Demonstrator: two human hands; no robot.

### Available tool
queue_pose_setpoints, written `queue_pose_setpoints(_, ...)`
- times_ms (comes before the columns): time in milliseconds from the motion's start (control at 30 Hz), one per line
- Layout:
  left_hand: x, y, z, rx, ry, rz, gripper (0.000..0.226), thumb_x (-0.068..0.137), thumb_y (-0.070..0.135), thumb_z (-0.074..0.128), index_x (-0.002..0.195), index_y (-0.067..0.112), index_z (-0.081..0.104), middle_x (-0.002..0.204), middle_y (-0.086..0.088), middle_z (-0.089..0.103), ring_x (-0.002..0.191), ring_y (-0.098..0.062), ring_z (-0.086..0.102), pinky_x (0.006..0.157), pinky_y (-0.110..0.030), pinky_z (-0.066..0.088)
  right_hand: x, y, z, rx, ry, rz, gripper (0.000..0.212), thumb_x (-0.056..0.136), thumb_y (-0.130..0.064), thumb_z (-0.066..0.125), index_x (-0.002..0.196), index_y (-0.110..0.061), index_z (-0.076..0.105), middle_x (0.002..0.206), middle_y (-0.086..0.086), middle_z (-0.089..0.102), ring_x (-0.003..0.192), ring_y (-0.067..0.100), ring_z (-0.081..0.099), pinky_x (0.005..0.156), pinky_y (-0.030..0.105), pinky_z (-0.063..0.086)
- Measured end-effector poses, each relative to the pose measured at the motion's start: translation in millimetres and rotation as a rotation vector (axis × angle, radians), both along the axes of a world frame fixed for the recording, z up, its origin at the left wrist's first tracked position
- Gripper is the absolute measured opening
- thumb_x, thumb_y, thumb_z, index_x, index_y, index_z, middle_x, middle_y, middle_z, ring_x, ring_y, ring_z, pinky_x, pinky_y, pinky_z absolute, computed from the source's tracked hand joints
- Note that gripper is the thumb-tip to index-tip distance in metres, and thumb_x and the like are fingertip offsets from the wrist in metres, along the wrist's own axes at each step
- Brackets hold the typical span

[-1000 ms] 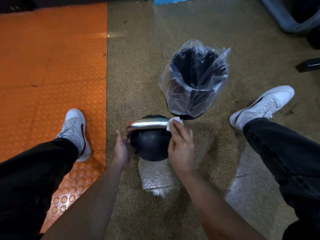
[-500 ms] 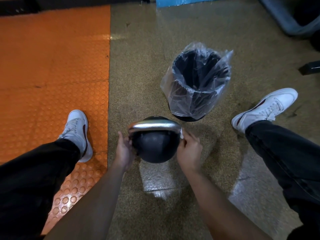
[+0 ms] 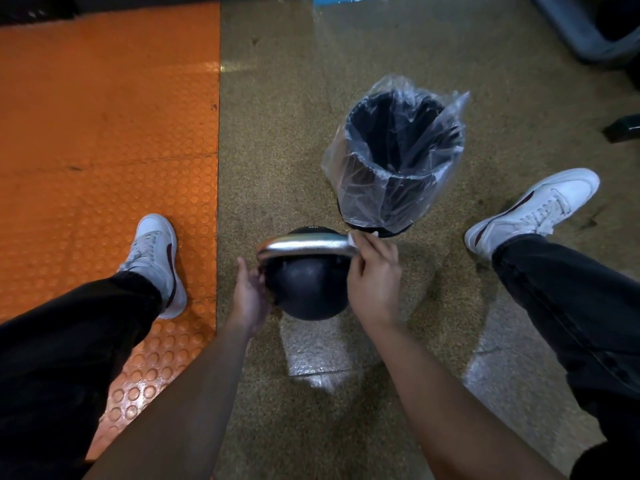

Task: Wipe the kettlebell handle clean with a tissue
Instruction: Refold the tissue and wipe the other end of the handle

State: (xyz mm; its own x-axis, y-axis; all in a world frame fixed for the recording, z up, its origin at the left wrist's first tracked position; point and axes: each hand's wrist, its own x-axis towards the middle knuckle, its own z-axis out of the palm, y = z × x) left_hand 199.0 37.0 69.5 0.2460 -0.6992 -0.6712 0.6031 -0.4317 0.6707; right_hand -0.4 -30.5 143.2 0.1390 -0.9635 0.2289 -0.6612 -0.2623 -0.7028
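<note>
Kettlebell (image 3: 308,289) on speckled floor (image 3: 277,133); orange studded mat (image 3: 104,133) left, lined bin (image 3: 394,161) behind.

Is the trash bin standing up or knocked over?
Standing up. The trash bin sits on the floor behind the kettlebell with its open mouth facing up and its clear bag draped over the rim.

The setting is a gym floor area: a black ball-shaped kettlebell with a silver handle (image 3: 306,289) stands on speckled rubber flooring (image 3: 294,116) beside an orange studded mat (image 3: 104,133).
</note>
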Motion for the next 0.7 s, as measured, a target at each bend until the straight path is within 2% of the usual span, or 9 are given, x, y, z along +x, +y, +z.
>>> queue_pose_setpoints(100,1,-1,-1,0.003,0.002,0.007,0.074,0.094,0.075,0.009,0.124,0.031,0.062,0.122,0.01,0.068,0.133,-0.021,0.046,0.114,-0.063,0.024,-2,13,-7,-0.078,-0.004,0.044,0.044,0.09,0.005,0.061,0.133,-0.003,0.063,0.129,0.007,0.066,0.113,0.021,0.052,0.095,0.024,0.046)
queue_pose_setpoints(200,3,0,-4,0.003,-0.002,-0.009,0.077,0.092,0.078,0.01,0.13,0.033,0.06,0.131,0.008,0.066,0.137,-0.022,0.044,0.115,-0.062,0.024,-9,19,-19,0.07,0.007,-0.072,0.044,0.091,0.005,0.059,0.134,-0.003,0.062,0.129,0.012,0.067,0.115,0.027,0.055,0.096,0.039,0.054)
queue_pose_setpoints(267,2,0,-2,-0.003,-0.003,-0.012,0.076,0.093,0.077,0.01,0.125,0.033,0.063,0.127,0.007,0.068,0.131,-0.021,0.05,0.112,-0.058,0.031,-6,7,-16,0.119,0.019,-0.099,0.041,0.091,0.005,0.059,0.131,-0.003,0.064,0.126,0.012,0.068,0.116,0.028,0.057,0.098,0.043,0.054)
queue_pose_setpoints(367,2,0,-3,-0.013,0.004,0.001,0.076,0.095,0.074,0.01,0.118,0.029,0.067,0.121,0.003,0.072,0.119,-0.019,0.057,0.107,-0.055,0.036,2,-4,2,0.024,-0.002,-0.043,0.039,0.09,0.004,0.061,0.128,-0.005,0.067,0.124,0.009,0.069,0.116,0.026,0.055,0.1,0.032,0.049)
queue_pose_setpoints(500,3,-1,-4,-0.008,0.011,0.015,0.079,0.092,0.078,0.012,0.124,0.028,0.065,0.13,-0.001,0.067,0.129,-0.025,0.052,0.11,-0.061,0.032,-1,14,-6,-0.119,-0.012,0.061,0.043,0.089,0.006,0.06,0.131,-0.004,0.065,0.127,0.008,0.066,0.11,0.024,0.054,0.094,0.028,0.049)
queue_pose_setpoints(633,4,-1,-3,-0.003,0.009,0.016,0.08,0.092,0.079,0.012,0.128,0.03,0.063,0.13,0.001,0.067,0.129,-0.023,0.052,0.105,-0.055,0.038,-7,9,-19,0.036,0.012,-0.084,0.044,0.088,0.009,0.061,0.13,-0.002,0.065,0.121,0.012,0.069,0.108,0.029,0.056,0.091,0.042,0.056)
queue_pose_setpoints(700,3,0,-3,0.006,0.007,0.015,0.078,0.092,0.079,0.012,0.124,0.03,0.065,0.127,0.002,0.069,0.126,-0.023,0.054,0.104,-0.056,0.039,0,-3,-7,0.031,0.018,-0.058,0.041,0.088,0.008,0.06,0.126,-0.003,0.067,0.121,0.01,0.07,0.111,0.028,0.055,0.094,0.043,0.054)
